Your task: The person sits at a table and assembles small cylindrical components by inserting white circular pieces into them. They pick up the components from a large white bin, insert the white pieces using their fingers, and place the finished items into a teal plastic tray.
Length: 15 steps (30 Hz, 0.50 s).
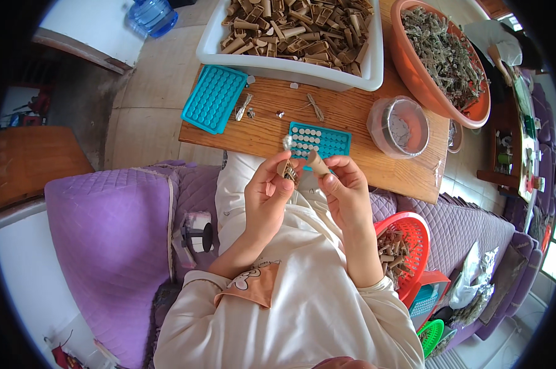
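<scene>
Over my lap, close to the table's front edge, my two hands nearly meet. My left hand point(267, 195) pinches a small tan hollow casing point(284, 167) with dark and shiny bits at it; what fills it is too small to make out. A silvery tuft point(287, 142) shows just above those fingers. Between the fingers of my right hand point(347, 187) is a tan cylindrical piece point(318, 163), tilted toward the left hand. Just beyond the hands lies a teal tray point(334, 142) of round pockets, with white discs point(303, 139) in its left part.
A white bin point(290, 72) of tan casings stands at the back. Two stacked-looking teal trays point(214, 98) lie left of wire bundles point(315, 107). To the right are a clear tub point(385, 132), an orange basin point(413, 80) of wire bundles and a red basket point(422, 240) beside me.
</scene>
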Available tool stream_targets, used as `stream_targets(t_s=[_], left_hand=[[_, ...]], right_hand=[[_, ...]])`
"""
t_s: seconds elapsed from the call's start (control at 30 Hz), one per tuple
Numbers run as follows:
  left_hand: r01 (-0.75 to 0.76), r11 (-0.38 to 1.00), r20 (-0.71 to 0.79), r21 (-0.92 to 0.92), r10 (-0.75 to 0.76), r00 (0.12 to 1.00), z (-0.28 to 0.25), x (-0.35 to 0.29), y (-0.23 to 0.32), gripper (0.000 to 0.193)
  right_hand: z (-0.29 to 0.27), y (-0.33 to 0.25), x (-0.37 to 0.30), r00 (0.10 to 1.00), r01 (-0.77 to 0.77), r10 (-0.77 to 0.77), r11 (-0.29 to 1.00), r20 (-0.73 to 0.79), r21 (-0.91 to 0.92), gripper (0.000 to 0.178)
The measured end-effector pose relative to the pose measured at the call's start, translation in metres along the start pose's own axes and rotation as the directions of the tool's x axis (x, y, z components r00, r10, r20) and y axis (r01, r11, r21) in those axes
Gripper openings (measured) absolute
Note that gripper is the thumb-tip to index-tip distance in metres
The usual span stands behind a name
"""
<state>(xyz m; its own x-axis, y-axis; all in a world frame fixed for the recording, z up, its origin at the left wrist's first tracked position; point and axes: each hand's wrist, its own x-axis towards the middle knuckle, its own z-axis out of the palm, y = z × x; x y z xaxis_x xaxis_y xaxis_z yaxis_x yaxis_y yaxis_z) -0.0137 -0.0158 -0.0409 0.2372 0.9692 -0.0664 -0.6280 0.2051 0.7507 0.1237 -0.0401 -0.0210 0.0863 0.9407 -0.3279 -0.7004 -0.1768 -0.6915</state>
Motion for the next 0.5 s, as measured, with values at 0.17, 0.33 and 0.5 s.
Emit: stream_targets(t_s=[0.17, 0.33, 0.5], left_hand=[[-0.024, 1.0, 0.048, -0.002, 0.024, 0.999, 0.004, -0.002, 0.002, 0.041], [-0.042, 0.999, 0.084, -0.014, 0.043, 0.996, 0.003, -0.005, 0.001, 0.039], [-0.058, 0.998, 0.076, -0.026, 0.06, 0.995, 0.006, -0.007, 0.002, 0.039]], right_hand=[[0.013, 0.01, -0.014, 0.994, 0.099, -0.101, 0.994, -0.05, -0.043, 0.019], [0.019, 0.031, -0.016, 0.951, 0.246, -0.298, 0.888, -0.079, -0.388, 0.017], [0.024, 0.038, -0.019, 0.933, 0.326, -0.354, 0.907, -0.063, -0.265, 0.016]])
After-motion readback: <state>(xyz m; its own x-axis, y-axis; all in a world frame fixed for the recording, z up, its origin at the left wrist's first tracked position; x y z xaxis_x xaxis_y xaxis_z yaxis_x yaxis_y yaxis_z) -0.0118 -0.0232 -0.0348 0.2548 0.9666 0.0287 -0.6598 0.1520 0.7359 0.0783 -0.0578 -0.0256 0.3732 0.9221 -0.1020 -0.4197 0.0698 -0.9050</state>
